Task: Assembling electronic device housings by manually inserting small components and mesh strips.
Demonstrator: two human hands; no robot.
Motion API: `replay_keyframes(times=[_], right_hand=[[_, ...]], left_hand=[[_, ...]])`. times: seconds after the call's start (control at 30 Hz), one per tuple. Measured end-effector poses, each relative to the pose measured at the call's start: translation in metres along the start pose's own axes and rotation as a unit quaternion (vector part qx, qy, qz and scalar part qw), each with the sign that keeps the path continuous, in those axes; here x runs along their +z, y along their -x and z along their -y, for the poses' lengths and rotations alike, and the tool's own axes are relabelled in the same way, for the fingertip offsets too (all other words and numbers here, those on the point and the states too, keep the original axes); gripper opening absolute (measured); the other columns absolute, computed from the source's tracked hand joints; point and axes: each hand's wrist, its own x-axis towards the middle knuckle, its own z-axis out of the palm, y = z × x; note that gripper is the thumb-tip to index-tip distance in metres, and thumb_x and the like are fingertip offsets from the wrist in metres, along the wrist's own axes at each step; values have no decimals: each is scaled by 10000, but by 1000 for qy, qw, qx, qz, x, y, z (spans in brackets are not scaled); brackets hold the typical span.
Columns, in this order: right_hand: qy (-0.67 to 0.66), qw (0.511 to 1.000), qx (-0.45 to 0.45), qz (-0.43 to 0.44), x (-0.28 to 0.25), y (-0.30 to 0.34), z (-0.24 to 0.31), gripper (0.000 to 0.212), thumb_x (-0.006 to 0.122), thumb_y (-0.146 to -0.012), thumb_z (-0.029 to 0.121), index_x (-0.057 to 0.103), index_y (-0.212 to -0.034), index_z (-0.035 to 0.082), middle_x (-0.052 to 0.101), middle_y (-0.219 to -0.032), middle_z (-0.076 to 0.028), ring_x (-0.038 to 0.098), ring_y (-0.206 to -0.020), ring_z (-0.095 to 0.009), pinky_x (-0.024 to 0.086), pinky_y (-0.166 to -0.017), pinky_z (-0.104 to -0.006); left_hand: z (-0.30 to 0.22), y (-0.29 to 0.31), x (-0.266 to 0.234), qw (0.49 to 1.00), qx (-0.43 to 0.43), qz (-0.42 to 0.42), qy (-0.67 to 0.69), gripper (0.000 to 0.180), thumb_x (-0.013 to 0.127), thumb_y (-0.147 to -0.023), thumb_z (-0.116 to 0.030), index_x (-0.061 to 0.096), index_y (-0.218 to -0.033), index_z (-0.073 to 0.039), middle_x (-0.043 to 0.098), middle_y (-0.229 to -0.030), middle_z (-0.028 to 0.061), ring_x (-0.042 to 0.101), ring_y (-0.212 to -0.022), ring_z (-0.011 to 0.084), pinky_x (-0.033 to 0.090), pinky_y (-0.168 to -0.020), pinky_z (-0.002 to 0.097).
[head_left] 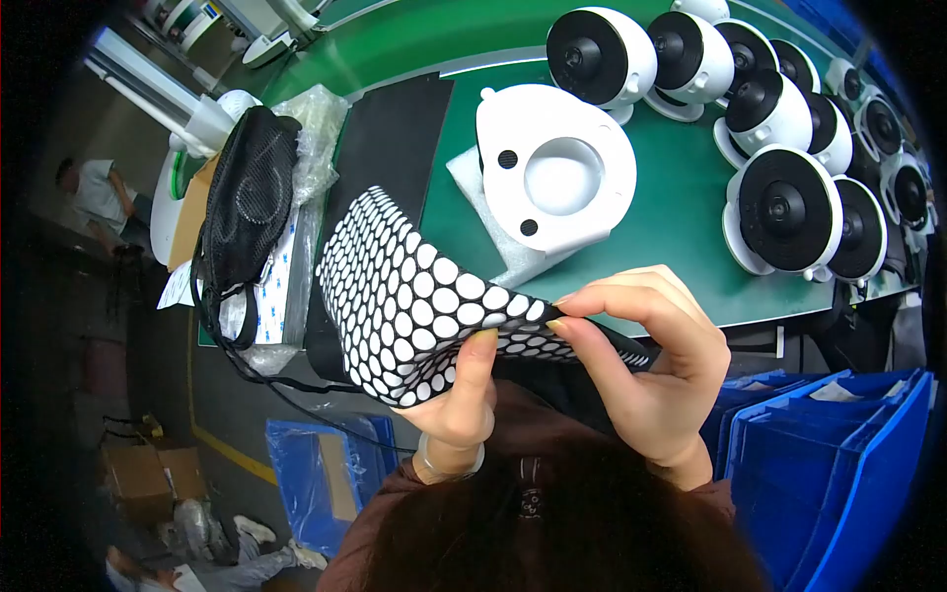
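A flexible black sheet covered with rows of white round dots [395, 296] is held up in front of me, bent along its near side. My left hand [462, 400] grips the near edge, thumb on top and the other fingers hidden beneath. My right hand [656, 355] pinches the sheet's right-hand edge between thumb and forefinger. Whether a single dot sits between those fingertips is too small to tell. Beyond the sheet lies a white rounded plastic housing [607, 168] with a large round opening and two small dark mesh circles. It rests on a white foam piece [473, 183].
Several white ball-shaped cameras with black faces [789, 207] stand at the right of the green table [681, 266]. A black mesh pouch [254, 168] with a cable lies left, beside clear plastic wrap [314, 128]. Blue bins [819, 464] stand lower right. Another person [104, 192] is far left.
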Motion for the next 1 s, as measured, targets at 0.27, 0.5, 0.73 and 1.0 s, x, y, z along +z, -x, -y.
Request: replay_keyframes(times=[0.27, 0.5, 0.73, 1.0], right_hand=[[48, 999, -10, -2, 1, 2, 3, 175, 624, -569, -86, 551, -708, -10, 572, -689, -81, 531, -638, -173, 397, -591, -232], [98, 993, -59, -39, 9, 5, -3, 182, 616, -578, -87, 540, -723, -8, 571, -694, -88, 541, -631, -192, 413, -580, -240], [89, 995, -48, -12, 6, 2, -7, 172, 603, -581, -89, 538, -718, -6, 571, -695, -95, 547, -640, -203, 416, -589, -244], [132, 982, 70, -115, -19, -16, -25, 80, 582, -679, 6, 566, -751, -24, 580, -778, -127, 572, -728, -161, 449, -613, -224]], left_hand=[[5, 5, -5, 994, 71, 30, -79, 391, 565, -623, 11, 481, -997, 87, 513, -1006, 149, 487, -924, 214, 328, -852, 296], [5, 1, -1, 998, 31, 3, -50, 397, 573, -621, 38, 462, -998, 93, 511, -993, 140, 487, -914, 196, 343, -832, 277], [10, -1, 1, 998, 55, -18, -28, 404, 566, -613, 64, 453, -998, 102, 496, -1008, 154, 482, -919, 207, 345, -836, 287], [16, -29, 1, 992, -41, 95, 66, 364, 442, -717, 1, 383, -1056, 121, 492, -960, 230, 527, -891, 313, 474, -723, 372]])
